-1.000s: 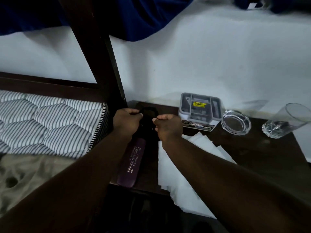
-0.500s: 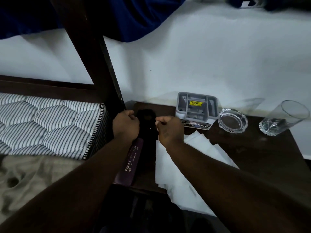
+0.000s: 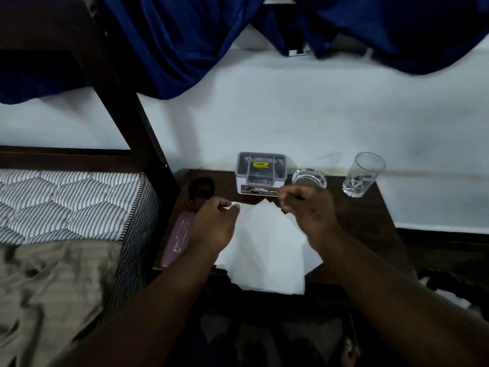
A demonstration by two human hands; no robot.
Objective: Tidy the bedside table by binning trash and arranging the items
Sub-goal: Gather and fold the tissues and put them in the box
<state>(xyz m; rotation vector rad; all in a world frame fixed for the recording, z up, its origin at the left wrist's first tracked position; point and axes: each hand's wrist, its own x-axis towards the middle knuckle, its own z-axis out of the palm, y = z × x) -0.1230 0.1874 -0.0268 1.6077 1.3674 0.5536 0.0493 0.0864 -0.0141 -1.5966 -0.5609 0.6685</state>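
The dark wooden bedside table (image 3: 365,221) carries a pile of white paper sheets (image 3: 267,239) in its middle, hanging over the front edge. A small black object (image 3: 202,186) lies at the back left corner, with a purple case (image 3: 177,239) in front of it along the left edge. My left hand (image 3: 214,226) hovers over the left edge of the papers, its fingers loosely curled and its thumb at the paper. My right hand (image 3: 307,207) hangs over the papers' right corner, fingers bent, and holds nothing I can see.
A grey plastic box (image 3: 260,168) with a yellow label stands at the back, a glass ashtray (image 3: 309,177) and a drinking glass (image 3: 362,173) to its right. A striped mattress (image 3: 66,205) and dark bed post (image 3: 127,107) flank the left. Blue cloth (image 3: 172,35) hangs above.
Both hands have let go of the black object, which now lies at the back left corner. They have moved right and toward me, over the white papers. The head camera has pulled back.
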